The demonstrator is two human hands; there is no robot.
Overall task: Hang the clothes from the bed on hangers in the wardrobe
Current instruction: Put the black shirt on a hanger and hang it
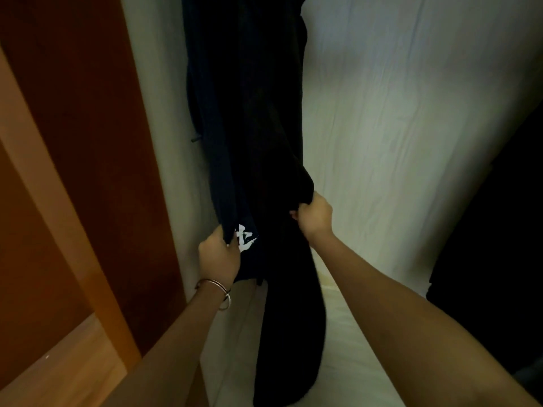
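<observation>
matt black cloth garment [258, 142], smooth reddish wood door [88, 142], shiny metal bangles [219, 292]

Lying at the lower left, a light wooden floor [73, 365]. Rising beside it, a reddish-brown wooden panel [88, 136]. Circling one wrist, thin metal bangles [219, 290].

The scene is dimly lit, the brightest patch being seen on the pale creased surface [396, 118] right of centre. Detail is lost in the black hanging garment [249, 113], and the orange-brown wooden frame [58, 201] at left is bowed by wide-angle distortion.
</observation>
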